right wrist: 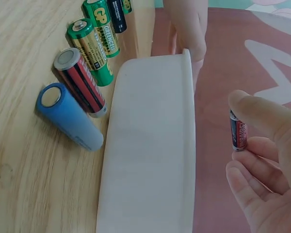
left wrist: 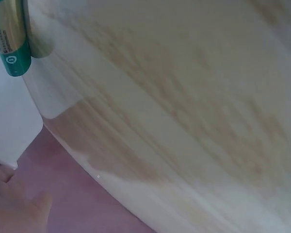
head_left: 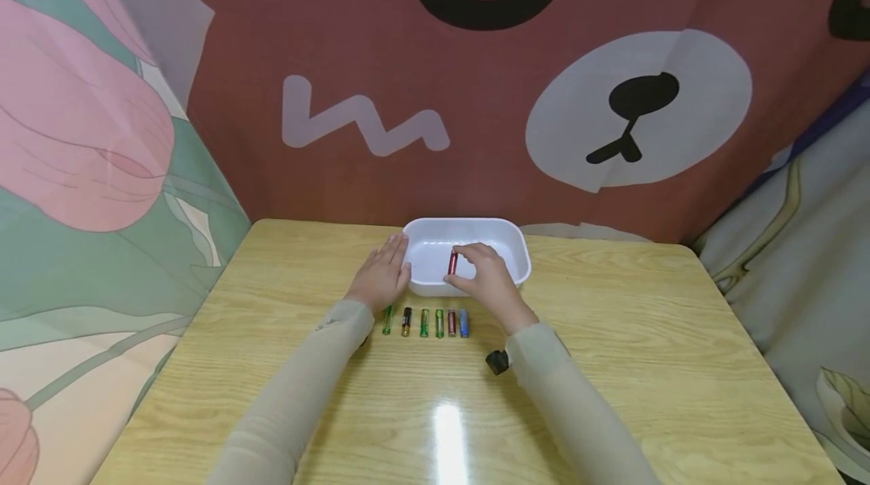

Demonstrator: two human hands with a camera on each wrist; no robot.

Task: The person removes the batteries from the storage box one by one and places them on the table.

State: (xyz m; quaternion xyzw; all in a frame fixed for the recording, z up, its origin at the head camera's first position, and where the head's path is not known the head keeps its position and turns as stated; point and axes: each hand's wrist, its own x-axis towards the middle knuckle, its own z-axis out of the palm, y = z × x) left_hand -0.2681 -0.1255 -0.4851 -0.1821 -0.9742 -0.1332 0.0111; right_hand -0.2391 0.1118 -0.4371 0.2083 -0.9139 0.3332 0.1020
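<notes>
My right hand (head_left: pixel 485 273) pinches a small red-and-black battery (head_left: pixel 452 263) upright between thumb and fingertips, over the white plastic tray (head_left: pixel 525 252). In the right wrist view, the pinched battery (right wrist: pixel 238 131) stands apart from the tray's side wall (right wrist: pixel 148 126). My left hand (head_left: pixel 382 273) rests against the tray's left end, its fingers straight along the rim. On the near side of the tray lies a row of several batteries: a blue one (head_left: pixel 464 323), a red one (head_left: pixel 451 323), green ones (head_left: pixel 424 323) and a black-and-gold one (head_left: pixel 406 322).
The wooden table (head_left: pixel 612 364) spreads to both sides and in front of the row. Behind the tray hangs a brown cartoon cloth (head_left: pixel 476 107), and a floral cloth (head_left: pixel 88 168) hangs on the left. A black wrist device (head_left: pixel 498 361) sits beside my right cuff.
</notes>
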